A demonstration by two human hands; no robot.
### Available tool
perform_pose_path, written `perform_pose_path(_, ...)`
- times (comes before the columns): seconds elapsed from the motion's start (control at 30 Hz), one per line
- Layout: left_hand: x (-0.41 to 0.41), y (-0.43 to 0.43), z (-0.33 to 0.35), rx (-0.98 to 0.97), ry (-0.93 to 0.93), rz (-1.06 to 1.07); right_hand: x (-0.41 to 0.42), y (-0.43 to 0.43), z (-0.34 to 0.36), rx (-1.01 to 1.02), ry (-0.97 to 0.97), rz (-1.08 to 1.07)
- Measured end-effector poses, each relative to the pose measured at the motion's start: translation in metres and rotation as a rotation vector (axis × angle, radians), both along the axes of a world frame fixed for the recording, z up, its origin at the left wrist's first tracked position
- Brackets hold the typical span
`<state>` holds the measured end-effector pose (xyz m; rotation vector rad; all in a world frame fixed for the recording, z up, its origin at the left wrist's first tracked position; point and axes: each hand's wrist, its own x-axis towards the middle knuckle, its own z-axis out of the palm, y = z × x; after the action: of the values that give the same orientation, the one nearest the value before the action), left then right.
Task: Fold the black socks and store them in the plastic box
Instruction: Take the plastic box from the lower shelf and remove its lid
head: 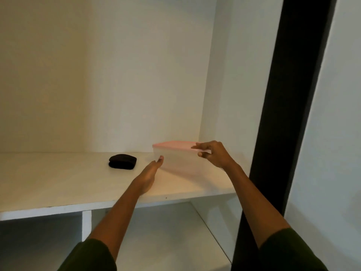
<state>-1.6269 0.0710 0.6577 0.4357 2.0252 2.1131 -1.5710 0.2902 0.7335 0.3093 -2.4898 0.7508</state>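
on the shelf, right hand pinches plastic box; left hand open beside it.

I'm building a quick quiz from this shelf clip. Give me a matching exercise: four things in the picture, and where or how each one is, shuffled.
1. black socks
2. plastic box
3. left hand
4. right hand

a. fingers on the pink lid's right end
b. against the box's left side
c. folded on the shelf, left of the box
d. between both hands

Pairs: 1-c, 2-d, 3-b, 4-a
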Motion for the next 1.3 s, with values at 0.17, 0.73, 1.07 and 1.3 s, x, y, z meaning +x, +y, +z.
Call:
perform_pose_path(0.17,-0.023,0.009,-0.001,-0.133,0.108,0.211,-0.024,0.044,-0.016,-0.174,-0.128,0.017)
perform_pose_path(0.73,-0.076,-0.009,0.034,-0.246,0.154,0.013,-0.098,0.073,-0.018,-0.196,-0.137,-0.004)
perform_pose_path(1.07,-0.092,0.000,0.003,-0.091,0.196,0.087,-0.131,-0.054,0.005,0.190,0.003,0.060)
perform_pose_path(1.3,-0.100,0.001,0.002,-0.153,0.160,0.082,-0.137,-0.100,0.000,0.437,-0.223,0.120)
